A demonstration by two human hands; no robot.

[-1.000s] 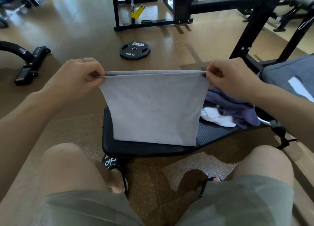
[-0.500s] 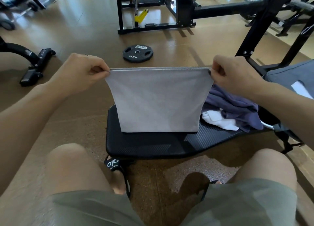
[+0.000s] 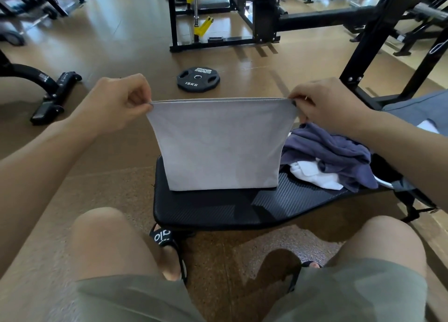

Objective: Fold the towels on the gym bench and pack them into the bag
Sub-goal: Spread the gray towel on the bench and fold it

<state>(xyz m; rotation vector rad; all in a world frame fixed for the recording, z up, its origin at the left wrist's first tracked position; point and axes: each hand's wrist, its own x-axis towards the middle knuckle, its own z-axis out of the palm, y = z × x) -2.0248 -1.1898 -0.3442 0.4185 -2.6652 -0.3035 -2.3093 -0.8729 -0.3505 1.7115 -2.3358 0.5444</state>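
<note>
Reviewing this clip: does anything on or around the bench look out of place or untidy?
Only the purple towel and white towel, heaped unfolded at the right of the bench. The grey towel hangs straight between the left hand and right hand.

A tan floor (image 3: 126, 30) shines with daylight glare. A black plate (image 3: 198, 80) marked 15KG lies flat on it. Behind stands a black rack (image 3: 264, 11) with a yellow part (image 3: 203, 26). More black machine frames (image 3: 46, 91) line the left and right edges.
</note>
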